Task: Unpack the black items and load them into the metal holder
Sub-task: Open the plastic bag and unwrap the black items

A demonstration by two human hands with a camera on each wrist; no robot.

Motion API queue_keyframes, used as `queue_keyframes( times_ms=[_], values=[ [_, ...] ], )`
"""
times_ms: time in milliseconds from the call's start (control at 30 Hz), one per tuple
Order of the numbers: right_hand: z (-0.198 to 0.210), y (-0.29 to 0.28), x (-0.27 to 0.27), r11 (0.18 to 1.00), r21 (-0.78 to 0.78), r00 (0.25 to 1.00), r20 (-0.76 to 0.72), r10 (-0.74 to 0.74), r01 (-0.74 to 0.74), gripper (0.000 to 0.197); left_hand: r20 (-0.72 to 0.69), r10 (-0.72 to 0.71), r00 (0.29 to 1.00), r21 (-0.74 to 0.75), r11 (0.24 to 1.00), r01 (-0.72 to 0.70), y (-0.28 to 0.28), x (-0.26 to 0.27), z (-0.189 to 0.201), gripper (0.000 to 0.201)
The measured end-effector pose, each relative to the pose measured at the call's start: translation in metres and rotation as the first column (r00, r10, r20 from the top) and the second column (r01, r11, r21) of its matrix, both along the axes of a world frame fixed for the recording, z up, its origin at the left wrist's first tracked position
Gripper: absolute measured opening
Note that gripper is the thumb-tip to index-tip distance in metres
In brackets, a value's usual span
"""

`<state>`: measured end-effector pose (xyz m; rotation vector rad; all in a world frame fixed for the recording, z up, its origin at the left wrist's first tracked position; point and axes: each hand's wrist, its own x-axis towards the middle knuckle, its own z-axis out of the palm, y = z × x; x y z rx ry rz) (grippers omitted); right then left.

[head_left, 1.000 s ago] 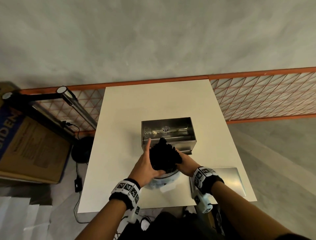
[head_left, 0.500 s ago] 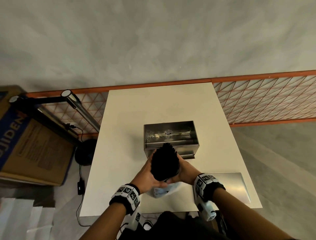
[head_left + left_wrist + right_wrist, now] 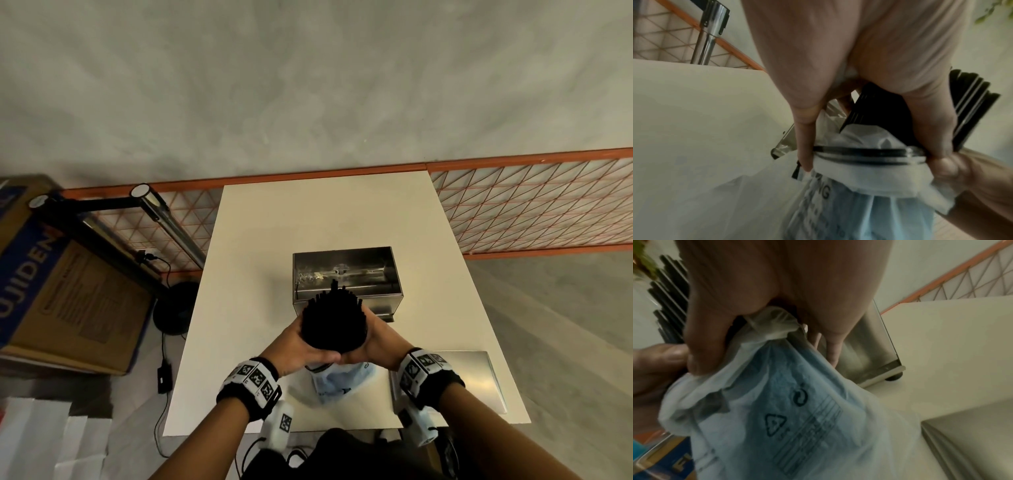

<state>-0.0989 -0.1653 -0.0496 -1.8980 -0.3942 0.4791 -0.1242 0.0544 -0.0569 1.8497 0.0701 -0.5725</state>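
Note:
Both hands wrap a thick bundle of black straws (image 3: 331, 323), held upright above the table in front of the open metal holder (image 3: 346, 279). My left hand (image 3: 297, 344) grips its left side and my right hand (image 3: 376, 337) its right side. The straws' tips fan out above my fingers, the straws (image 3: 972, 104) showing in the left wrist view and the straws (image 3: 669, 293) in the right wrist view. A pale blue plastic bag (image 3: 337, 382) hangs off the bundle's lower end, the bag (image 3: 859, 203) and the bag (image 3: 789, 410) pinched under both thumbs.
The white table (image 3: 274, 233) carries the holder at its middle. A flat metal lid (image 3: 479, 380) lies at the near right corner. An orange wire fence (image 3: 534, 209) runs behind the table. A cardboard box (image 3: 65, 294) and a lamp stand (image 3: 164, 219) are at the left.
Both hands closed fully round the bundle and lifted it higher, toward the holder's front. The bag has slid further down off the straws and now hangs below my hands.

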Motion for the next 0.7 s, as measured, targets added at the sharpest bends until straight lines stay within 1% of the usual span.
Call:
queue_keyframes(
  times_ms=[133,233,300,367,400,467,567,633,700],
  values=[
    [0.024,-0.014,0.005,0.999,-0.039,1.000,0.025,-0.002,0.003,0.102,-0.015,0.004,1.000,-0.135,0.991,-0.006,-0.008,0.006,0.018,0.093],
    [0.053,-0.023,0.013,0.995,-0.092,0.998,0.052,-0.022,0.026,0.099,-0.022,0.034,0.999,-0.244,0.969,-0.039,-0.017,0.014,0.034,0.081],
    [0.079,-0.027,0.023,0.991,-0.126,0.992,0.123,-0.021,0.037,0.099,-0.025,0.085,0.996,-0.297,0.951,-0.089,-0.025,0.023,0.045,0.073],
    [0.106,-0.031,0.035,0.982,-0.186,0.980,0.197,0.013,0.025,0.100,-0.014,0.139,0.990,-0.346,0.929,-0.135,-0.033,0.034,0.054,0.063],
    [0.119,-0.033,0.042,0.973,-0.229,0.972,0.231,0.035,0.019,0.096,-0.004,0.162,0.987,-0.367,0.918,-0.152,-0.038,0.040,0.058,0.063],
    [0.145,-0.036,0.054,0.947,-0.322,0.955,0.284,0.086,0.011,0.082,0.026,0.192,0.981,-0.394,0.904,-0.167,-0.045,0.052,0.066,0.072],
    [0.179,-0.036,0.070,0.878,-0.479,0.922,0.344,0.175,0.012,0.071,0.082,0.244,0.966,-0.373,0.907,-0.198,-0.057,0.071,0.073,0.084],
    [0.191,-0.032,0.081,0.819,-0.574,0.909,0.355,0.216,0.030,0.066,0.120,0.295,0.948,-0.367,0.900,-0.234,-0.064,0.082,0.076,0.097],
    [0.192,-0.028,0.090,0.770,-0.637,0.915,0.332,0.230,0.038,0.064,0.145,0.332,0.932,-0.389,0.885,-0.255,-0.070,0.089,0.076,0.101]
  ],
)
